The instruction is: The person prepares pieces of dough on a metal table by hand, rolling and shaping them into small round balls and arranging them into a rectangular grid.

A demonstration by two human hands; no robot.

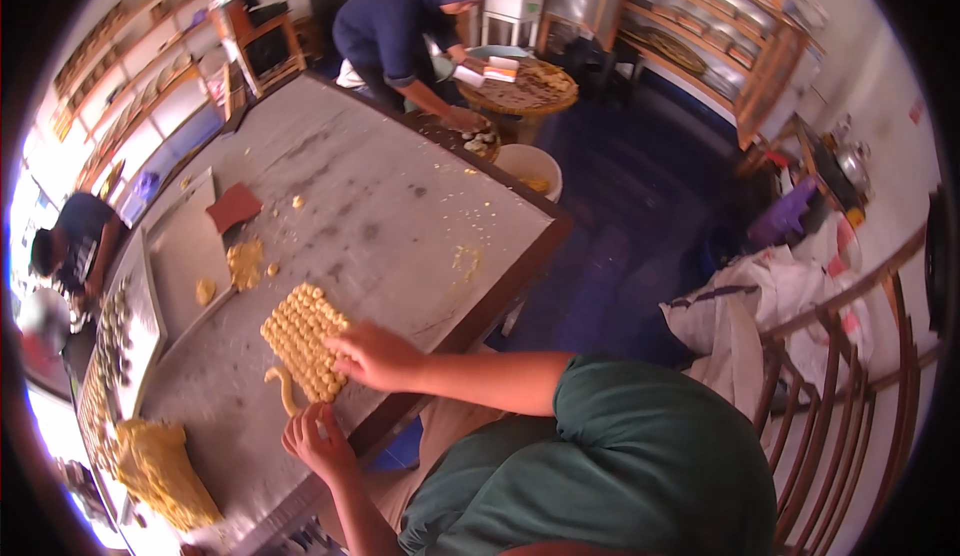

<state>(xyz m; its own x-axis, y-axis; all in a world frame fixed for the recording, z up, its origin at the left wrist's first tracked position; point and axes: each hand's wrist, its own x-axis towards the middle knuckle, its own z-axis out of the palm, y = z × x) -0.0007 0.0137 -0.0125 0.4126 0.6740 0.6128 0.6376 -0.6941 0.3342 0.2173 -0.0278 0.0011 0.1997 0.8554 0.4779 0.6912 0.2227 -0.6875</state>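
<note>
Dough rope (287,392) lies on table (420,266), beside rows of balls (300,331). Left hand (318,440) bent at rope's lower end; right hand (378,356) at balls' edge, fingers curled; grip of both: cannot tell. Rope probably light, soft, easily dented; best held lightly, near end.

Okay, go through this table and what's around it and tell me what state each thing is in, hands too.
Dough balls: shaped, packed close in rows
Dough rope: rolled, curved, not divided
Large dough mass: unportioned
Left hand: fingers bent, at the rope's lower end; grip unclear
Right hand: at the balls' right edge; grip unclear
White bucket: open, yellow contents
White sacks: crumpled
</note>
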